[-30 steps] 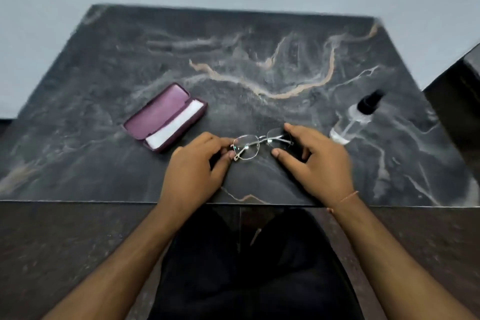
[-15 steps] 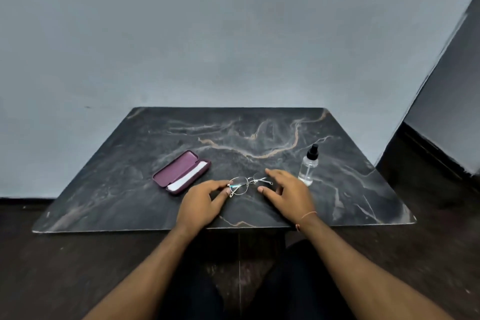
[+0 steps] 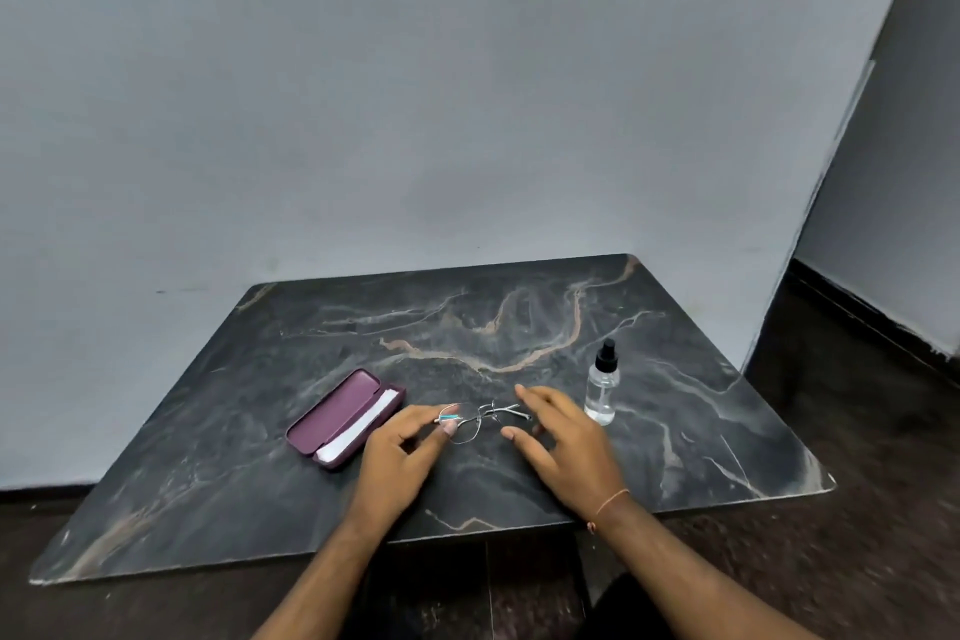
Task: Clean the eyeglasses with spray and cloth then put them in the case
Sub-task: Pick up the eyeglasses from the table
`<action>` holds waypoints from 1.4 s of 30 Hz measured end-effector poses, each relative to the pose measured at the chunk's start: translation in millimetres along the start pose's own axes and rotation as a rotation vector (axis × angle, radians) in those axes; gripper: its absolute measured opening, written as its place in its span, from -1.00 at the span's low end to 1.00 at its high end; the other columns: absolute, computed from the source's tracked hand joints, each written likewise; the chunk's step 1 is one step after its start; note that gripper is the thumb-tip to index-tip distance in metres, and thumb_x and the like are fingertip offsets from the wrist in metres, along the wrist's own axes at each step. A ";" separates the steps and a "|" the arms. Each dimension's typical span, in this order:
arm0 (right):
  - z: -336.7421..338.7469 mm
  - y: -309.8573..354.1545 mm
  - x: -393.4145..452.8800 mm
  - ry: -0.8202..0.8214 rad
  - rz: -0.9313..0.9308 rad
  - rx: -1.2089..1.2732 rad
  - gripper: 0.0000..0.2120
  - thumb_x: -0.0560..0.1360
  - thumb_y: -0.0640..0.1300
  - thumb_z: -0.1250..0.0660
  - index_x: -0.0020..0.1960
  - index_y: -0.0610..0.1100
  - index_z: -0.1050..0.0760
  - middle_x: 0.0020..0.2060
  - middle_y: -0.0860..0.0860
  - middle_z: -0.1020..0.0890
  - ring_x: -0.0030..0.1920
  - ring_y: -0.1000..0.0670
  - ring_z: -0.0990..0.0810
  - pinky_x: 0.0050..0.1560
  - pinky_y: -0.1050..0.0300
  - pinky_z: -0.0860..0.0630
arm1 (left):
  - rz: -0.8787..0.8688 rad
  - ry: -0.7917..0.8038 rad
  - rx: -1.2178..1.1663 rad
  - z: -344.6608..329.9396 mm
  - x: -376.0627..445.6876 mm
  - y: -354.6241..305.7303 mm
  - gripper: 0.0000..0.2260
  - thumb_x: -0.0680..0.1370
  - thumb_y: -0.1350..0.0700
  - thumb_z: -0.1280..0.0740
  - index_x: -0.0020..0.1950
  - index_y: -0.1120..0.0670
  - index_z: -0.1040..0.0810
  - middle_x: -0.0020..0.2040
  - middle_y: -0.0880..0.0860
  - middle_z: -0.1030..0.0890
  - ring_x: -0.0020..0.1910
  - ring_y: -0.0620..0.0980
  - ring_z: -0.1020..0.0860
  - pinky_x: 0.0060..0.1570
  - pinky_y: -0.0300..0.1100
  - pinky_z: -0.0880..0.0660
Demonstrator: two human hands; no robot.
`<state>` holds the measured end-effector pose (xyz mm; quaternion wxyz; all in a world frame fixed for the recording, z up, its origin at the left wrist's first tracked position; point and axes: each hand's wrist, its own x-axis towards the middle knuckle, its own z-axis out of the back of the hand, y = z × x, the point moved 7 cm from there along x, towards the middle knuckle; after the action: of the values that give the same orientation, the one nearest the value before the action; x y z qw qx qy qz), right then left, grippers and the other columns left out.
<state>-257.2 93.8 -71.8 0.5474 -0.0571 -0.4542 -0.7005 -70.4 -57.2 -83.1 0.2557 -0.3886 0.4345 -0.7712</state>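
Thin metal-framed eyeglasses lie on the dark marble table near its front edge. My left hand pinches the frame's left end between thumb and forefinger. My right hand hovers at the frame's right end with spread, nearly straight fingers; I cannot tell whether it touches the frame. To the left lies an open maroon case with a folded white cloth in its lower half. A small clear spray bottle with a black cap stands upright just right of my right hand.
A grey wall rises directly behind the table's far edge. A second wall and a dark floor lie to the right. My dark-clothed knees are below the table's front edge.
The view has tilted up and drawn back, so the table looks smaller. My right fingers have loosened off the right lens; my left hand stays on the frame's left end.
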 end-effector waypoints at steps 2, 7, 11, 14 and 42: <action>4.6 -0.6 0.5 -0.038 -0.031 0.064 -0.45 0.58 0.21 -0.44 0.48 -0.04 -0.58 0.23 0.20 -0.61 -0.09 0.17 -0.62 0.10 0.25 -0.59 | 0.015 -0.019 -0.053 -5.8 5.1 -3.4 -0.79 0.62 0.24 -0.52 0.20 0.00 -0.80 0.15 -0.16 -0.80 0.22 -0.15 -0.72 0.32 -0.25 -0.57; 8.4 -1.0 -2.8 -0.087 -0.089 0.227 -0.46 0.50 0.06 -0.61 0.45 0.03 -0.61 0.21 0.22 -0.61 -0.06 0.13 -0.67 -0.02 0.39 -0.56 | 0.062 -0.028 -0.164 -13.0 8.6 -3.4 -0.81 0.64 0.24 -0.49 0.19 0.03 -0.80 0.11 -0.10 -0.82 0.16 -0.15 -0.75 0.23 -0.34 -0.58; -7.4 -5.2 -2.7 -0.092 -0.249 0.478 -0.38 0.37 -0.17 -0.71 0.39 0.05 -0.63 0.15 0.08 -0.70 -0.12 0.00 -0.73 0.09 0.24 -0.64 | 0.123 -0.055 -0.244 -7.1 5.9 0.2 -0.81 0.63 0.20 -0.49 0.09 -0.08 -0.82 -0.06 -0.13 -0.82 -0.17 -0.33 -0.67 -0.04 -0.47 -0.54; -23.7 -6.1 -2.0 -0.053 -0.351 0.731 -0.34 0.37 -0.33 -0.68 0.37 0.06 -0.60 0.15 0.00 -0.74 -0.04 -0.07 -0.77 0.14 0.21 -0.63 | 0.162 -0.089 -0.280 -5.8 6.2 6.1 -0.83 0.63 0.19 -0.50 0.09 -0.07 -0.82 -0.16 -0.14 -0.79 -0.31 -0.27 -0.56 -0.18 -0.45 -0.52; -29.7 -18.6 -3.6 -0.191 -0.410 0.786 -0.62 0.49 -0.31 -0.60 0.12 0.12 -0.72 -0.01 -0.03 -0.81 -0.01 -0.06 -0.81 0.05 0.19 -0.69 | 0.164 -0.032 -0.347 -7.1 7.6 11.6 -0.83 0.59 0.00 -0.49 0.13 -0.06 -0.83 0.12 -0.02 -0.82 0.19 -0.10 -0.75 0.19 -0.40 -0.57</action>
<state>-258.6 75.3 -101.8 0.3331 0.1819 -0.7361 -0.5605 -80.0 -65.1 -92.7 0.2537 -0.4024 0.5869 -0.6552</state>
